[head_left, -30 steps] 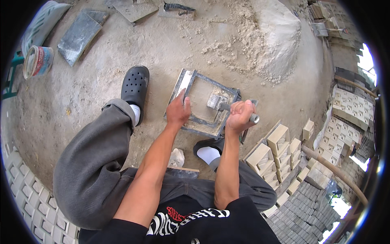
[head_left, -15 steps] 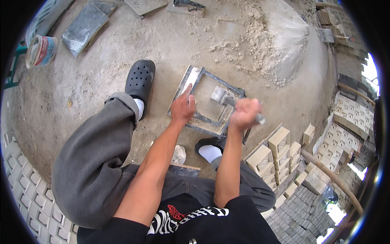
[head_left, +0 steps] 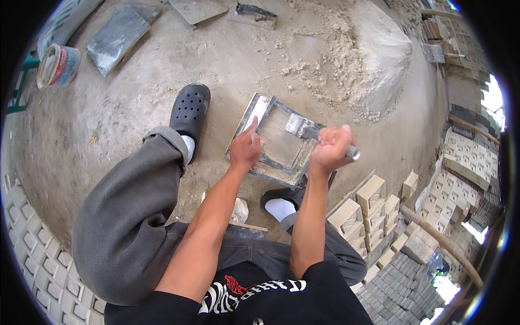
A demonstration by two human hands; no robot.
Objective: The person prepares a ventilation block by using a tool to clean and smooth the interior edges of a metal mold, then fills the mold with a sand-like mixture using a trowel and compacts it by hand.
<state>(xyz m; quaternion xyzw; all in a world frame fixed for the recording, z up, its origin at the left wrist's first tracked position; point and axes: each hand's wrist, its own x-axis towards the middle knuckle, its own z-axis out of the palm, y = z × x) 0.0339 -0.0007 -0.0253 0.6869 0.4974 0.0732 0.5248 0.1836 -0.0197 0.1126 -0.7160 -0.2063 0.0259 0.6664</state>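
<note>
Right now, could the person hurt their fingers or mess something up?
Maybe. The left hand rests on the metal mould frame close to the trowel that the right hand grips, so a slip could catch the fingers. The frame also sits near the sock foot, which a shifting frame might pinch.

I have both forearms stretched forward and down. My left hand (head_left: 245, 149) lies flat, index finger pointing ahead. My right hand (head_left: 330, 147) is balled into a tight fist.
</note>
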